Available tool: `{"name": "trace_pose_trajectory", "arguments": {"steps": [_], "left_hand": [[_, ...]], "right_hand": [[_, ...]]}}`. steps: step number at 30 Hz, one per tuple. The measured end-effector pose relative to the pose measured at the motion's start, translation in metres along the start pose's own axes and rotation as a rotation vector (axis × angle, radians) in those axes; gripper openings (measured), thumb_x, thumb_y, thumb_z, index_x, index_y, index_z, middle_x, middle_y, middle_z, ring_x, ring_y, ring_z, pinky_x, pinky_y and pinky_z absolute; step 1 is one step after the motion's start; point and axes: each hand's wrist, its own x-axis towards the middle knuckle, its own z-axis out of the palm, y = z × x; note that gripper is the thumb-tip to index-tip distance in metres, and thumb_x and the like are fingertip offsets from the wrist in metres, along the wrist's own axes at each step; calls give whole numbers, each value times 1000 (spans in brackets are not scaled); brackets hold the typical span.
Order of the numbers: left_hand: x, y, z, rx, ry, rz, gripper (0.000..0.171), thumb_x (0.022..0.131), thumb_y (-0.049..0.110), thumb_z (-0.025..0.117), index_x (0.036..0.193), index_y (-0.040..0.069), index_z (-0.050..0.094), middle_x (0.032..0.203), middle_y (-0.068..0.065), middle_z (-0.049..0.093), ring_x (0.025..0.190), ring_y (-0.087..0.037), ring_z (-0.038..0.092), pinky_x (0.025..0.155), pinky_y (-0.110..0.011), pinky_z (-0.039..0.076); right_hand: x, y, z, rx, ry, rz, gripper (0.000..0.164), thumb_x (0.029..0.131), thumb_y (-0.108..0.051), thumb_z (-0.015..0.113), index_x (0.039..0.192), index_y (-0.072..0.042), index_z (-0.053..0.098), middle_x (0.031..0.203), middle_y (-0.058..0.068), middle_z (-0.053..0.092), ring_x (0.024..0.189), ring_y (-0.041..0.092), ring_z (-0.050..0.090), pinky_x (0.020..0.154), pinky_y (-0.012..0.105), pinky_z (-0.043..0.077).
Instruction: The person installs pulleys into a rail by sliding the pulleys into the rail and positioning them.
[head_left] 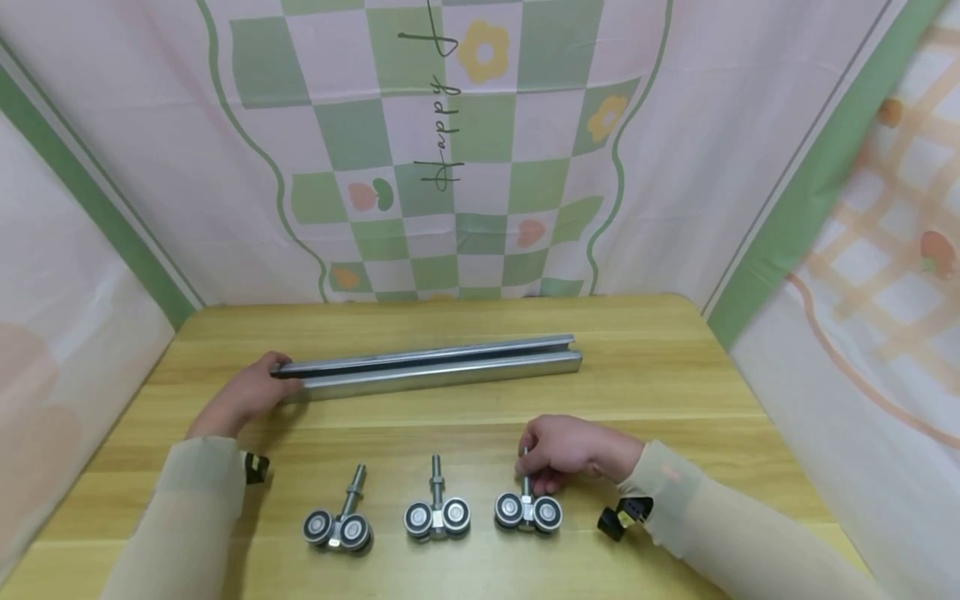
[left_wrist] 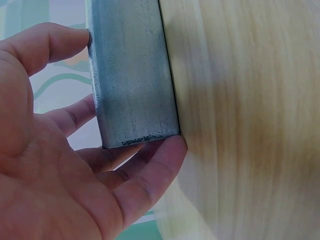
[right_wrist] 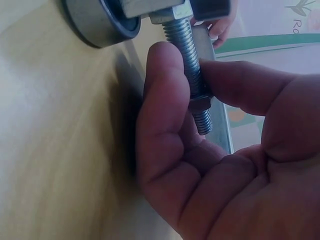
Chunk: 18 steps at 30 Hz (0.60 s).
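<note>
A grey metal C-shaped track (head_left: 442, 379) lies across the wooden table, its open slot facing up. My left hand (head_left: 251, 393) grips the track's left end, thumb on one edge and fingers about the end, as the left wrist view shows on the metal track (left_wrist: 132, 75). My right hand (head_left: 573, 448) pinches the threaded bolt of the rightmost roller trolley (head_left: 528, 512). In the right wrist view the thumb and fingers close on the bolt (right_wrist: 184, 45) near its nut (right_wrist: 200, 103), with a wheel (right_wrist: 100, 25) above.
Two more roller trolleys stand to the left of the held one: a middle trolley (head_left: 437, 518) with its bolt pointing away, and a left trolley (head_left: 337, 531) set at a slant. A patterned curtain (head_left: 555, 150) hangs behind the wooden table (head_left: 660, 367) and at its sides.
</note>
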Motion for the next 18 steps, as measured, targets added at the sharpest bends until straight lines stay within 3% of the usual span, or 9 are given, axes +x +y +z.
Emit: {"name": "trace_pose_trajectory", "arguments": {"steps": [6,18], "left_hand": [[-1,1,0,-5,3,12,61,97,32,60,140,-6,38,131,-33,50,113,-45,50,93,-60,43],[0,-1,-1,-9,-6,12,63,98,33,60,141,-5,36,133,-33,49,114,-45,49,94,-60,42]], "right_hand": [[1,-1,-5,-30,15,-7,17,88,-9,74,92,1,60,73,17,68,55,20,65,52,32,58],[0,3,-10,99,-27,26,18,92,-15,66,94,2,67,79,18,69,59,19,66,55,31,58]]}}
